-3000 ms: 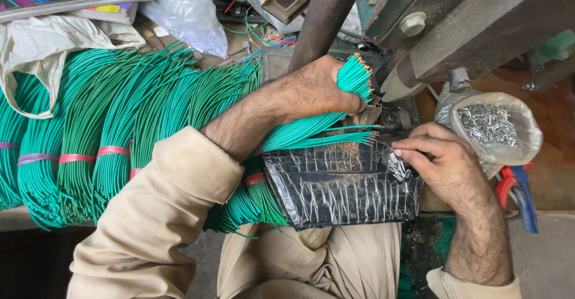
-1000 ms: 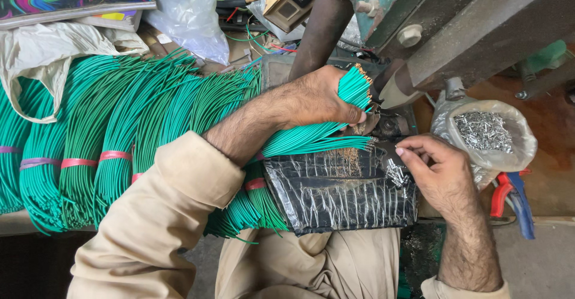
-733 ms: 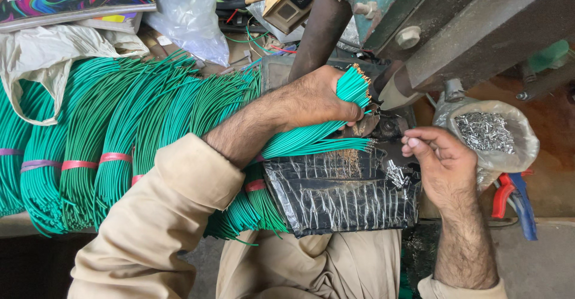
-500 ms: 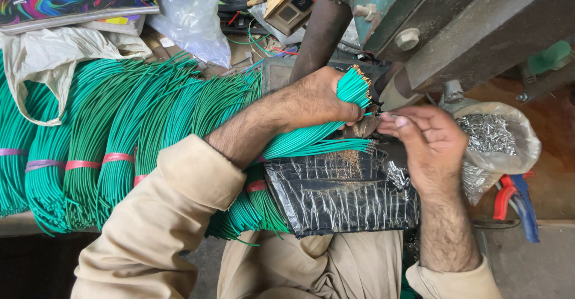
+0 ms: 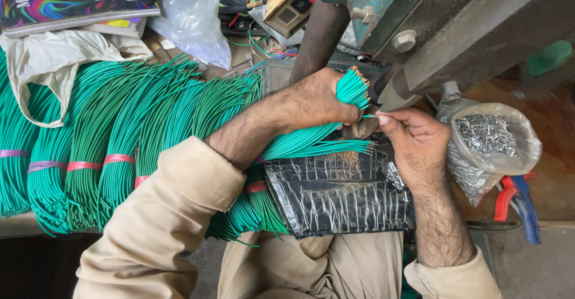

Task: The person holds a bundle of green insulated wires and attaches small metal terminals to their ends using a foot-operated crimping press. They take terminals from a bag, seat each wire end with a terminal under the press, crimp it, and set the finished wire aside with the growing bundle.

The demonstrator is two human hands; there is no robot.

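Moved from the bag (image 5: 488, 149), right hand (image 5: 416, 140) now pinches at the wires (image 5: 350, 89).
Left hand (image 5: 317, 101) grips green, copper-tipped wires; bag right of fingers holds small metal bits.

Glossy green plastic-sheathed wires (image 5: 150, 131)

Bright, even daylight, soft shadows, sharp focus, faint glare on black plastic sheet (image 5: 341, 197).

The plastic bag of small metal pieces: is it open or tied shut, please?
Open: the plastic bag has its mouth rolled back, with metal pieces exposed.
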